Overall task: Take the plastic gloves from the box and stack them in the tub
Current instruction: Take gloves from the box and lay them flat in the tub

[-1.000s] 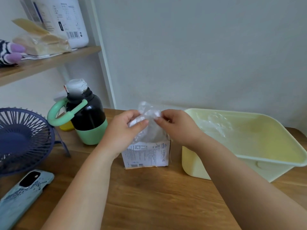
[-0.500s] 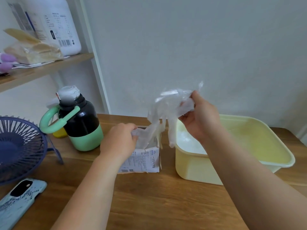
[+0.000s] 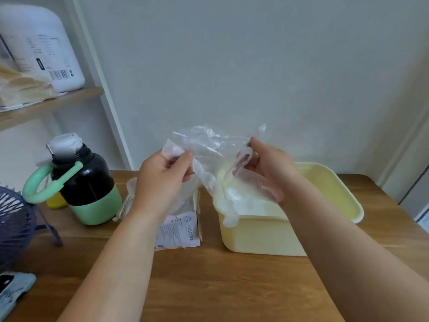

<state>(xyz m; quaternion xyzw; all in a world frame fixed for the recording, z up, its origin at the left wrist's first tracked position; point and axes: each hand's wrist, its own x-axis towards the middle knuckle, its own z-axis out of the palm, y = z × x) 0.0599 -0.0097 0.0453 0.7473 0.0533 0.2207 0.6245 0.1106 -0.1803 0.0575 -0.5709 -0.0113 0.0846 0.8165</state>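
One wooden counter (image 3: 209, 287) carries everything: the pale yellow tub (image 3: 336, 189) at the box's three o'clock, a black-and-green flask (image 3: 88, 182) at its nine o'clock, and between them the small printed box (image 3: 183, 231), just beside the tub's left wall. A layer of clear gloves (image 3: 248, 201) already lies in the tub's near-left part. Up at about the box's one o'clock, both hands hold a single plastic glove (image 3: 209, 149) stretched in the air. The left hand (image 3: 162, 180) has its grip pinched on the sheet's left edge between thumb and fingers, and the right hand (image 3: 271, 166) has its grip pinched on the right edge. The glove's loose end droops over the tub's near-left corner. A second ago both hands were down at the box mouth, tugging at the plastic. Half a second ago the right hand had lifted the glove while the left stayed low at the box. Now the left has come up and taken the glove's other side. I judge that this glove is clear of the box and being spread flat, so what remains is to carry it toward three o'clock and lay it on the pile. Such thin film clings and crumples, so it may not settle flat.
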